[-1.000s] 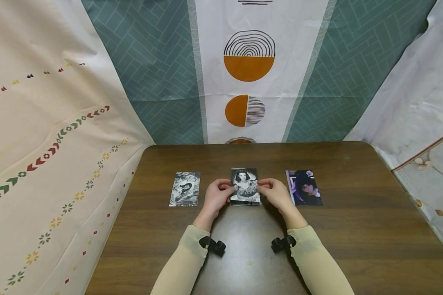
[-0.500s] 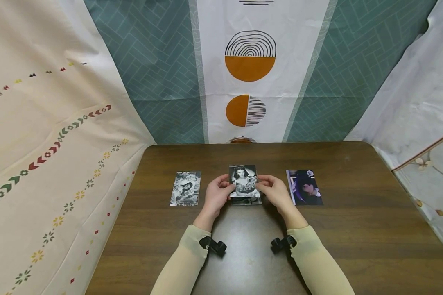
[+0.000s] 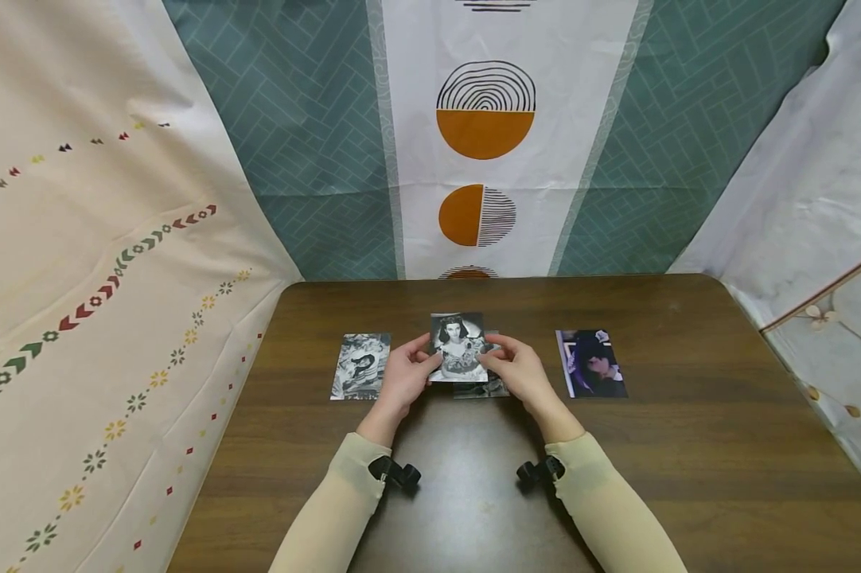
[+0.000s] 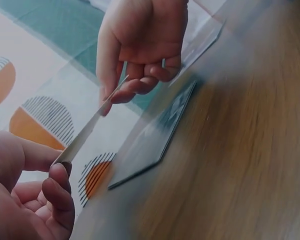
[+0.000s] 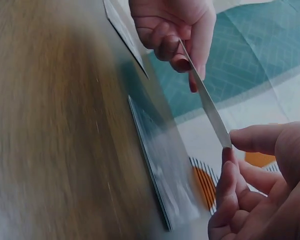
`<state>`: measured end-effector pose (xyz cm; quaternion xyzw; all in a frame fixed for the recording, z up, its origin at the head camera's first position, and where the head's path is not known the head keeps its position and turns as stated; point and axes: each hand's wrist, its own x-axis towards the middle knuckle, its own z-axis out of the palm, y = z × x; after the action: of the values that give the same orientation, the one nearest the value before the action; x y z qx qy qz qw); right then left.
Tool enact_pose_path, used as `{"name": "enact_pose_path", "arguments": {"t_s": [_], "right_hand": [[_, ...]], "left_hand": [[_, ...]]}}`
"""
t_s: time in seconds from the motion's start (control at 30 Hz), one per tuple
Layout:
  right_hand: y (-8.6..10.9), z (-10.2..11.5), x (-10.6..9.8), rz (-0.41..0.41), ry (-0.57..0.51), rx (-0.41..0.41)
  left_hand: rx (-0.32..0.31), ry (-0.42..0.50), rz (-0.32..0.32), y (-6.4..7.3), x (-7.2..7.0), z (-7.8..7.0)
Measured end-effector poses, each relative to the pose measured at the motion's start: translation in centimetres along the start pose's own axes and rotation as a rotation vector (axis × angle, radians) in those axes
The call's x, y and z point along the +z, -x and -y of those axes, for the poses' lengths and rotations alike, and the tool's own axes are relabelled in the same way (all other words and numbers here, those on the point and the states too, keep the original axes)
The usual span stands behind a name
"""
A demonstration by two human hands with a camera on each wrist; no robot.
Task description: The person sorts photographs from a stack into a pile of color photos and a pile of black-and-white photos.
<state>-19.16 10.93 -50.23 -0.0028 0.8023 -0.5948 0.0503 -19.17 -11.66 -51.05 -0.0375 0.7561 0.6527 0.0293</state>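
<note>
The left hand (image 3: pixel 404 374) and right hand (image 3: pixel 522 372) pinch opposite side edges of a black-and-white photo (image 3: pixel 457 350) — thumbs and fingers parted only by its thickness. It is raised above the table (image 3: pixel 466 493), partly hiding a print (image 3: pixel 482 390) lying beneath. Beyond each hand lies another: a grey photo (image 3: pixel 361 368) left, a purple-toned photo (image 3: pixel 594 366) right — then a patterned cloth (image 3: pixel 316 159) behind.

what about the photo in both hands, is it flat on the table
No, the left wrist view shows the photo raised off the table between left hand and right hand.
</note>
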Motion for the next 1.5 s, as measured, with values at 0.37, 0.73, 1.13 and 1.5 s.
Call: {"name": "enact_pose_path", "arguments": {"t_s": [0.37,0.73,1.13,1.5], "right_hand": [[-0.4,1.1,3.7,0.045,0.033,-0.032],[-0.8,1.9,7.4,0.07,-0.011,-0.047],[-0.8,2.5,11.8,0.108,0.081,-0.105],[-0.9,2.9,15.0,0.155,0.163,-0.115]], "left_hand": [[-0.004,-0.059,0.004,0.1,-4.6,0.4],[-0.025,-0.083,-0.029,0.2,-8.4,1.0],[-0.047,-0.103,-0.059,0.6,-12.6,2.1],[-0.037,-0.323,-0.073,0.9,-15.9,2.9]]}}
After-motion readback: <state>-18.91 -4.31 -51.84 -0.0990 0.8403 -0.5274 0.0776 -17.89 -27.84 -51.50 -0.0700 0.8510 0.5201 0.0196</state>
